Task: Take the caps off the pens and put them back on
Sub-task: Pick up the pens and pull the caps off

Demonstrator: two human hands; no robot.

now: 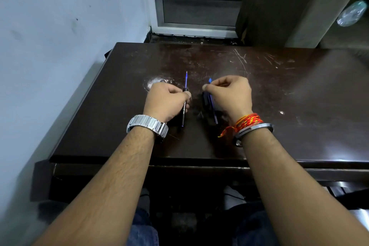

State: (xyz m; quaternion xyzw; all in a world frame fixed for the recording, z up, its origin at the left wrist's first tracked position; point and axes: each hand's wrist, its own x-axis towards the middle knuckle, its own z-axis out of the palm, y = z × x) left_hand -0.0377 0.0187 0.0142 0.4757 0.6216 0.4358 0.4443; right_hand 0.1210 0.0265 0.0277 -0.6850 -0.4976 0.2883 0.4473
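Black-barrelled pen (183, 113) with its blue tip bared sits in our left hand (166, 100), fingers curled round the barrel, tip pointing away from us. Our right hand (229, 94) pinches a small blue cap (210, 80) just beside it. Under that hand, more dark pens (209, 106) lie on the scratched dark brown counter (279, 86), near its middle.

We see the left hand (165, 102) gripping a black pen (183, 114), uncapped, blue tip pointing away from us, its rear end down near the dark table (279, 96). The right hand (229, 96) has its fingers curled, pinching a small blue piece (210, 80); we can't tell if it's a cap or a pen end. Dark pens (206, 104) lie just under that hand. There's a steel watch (146, 124) on the left wrist and red threads (247, 121) on the right.
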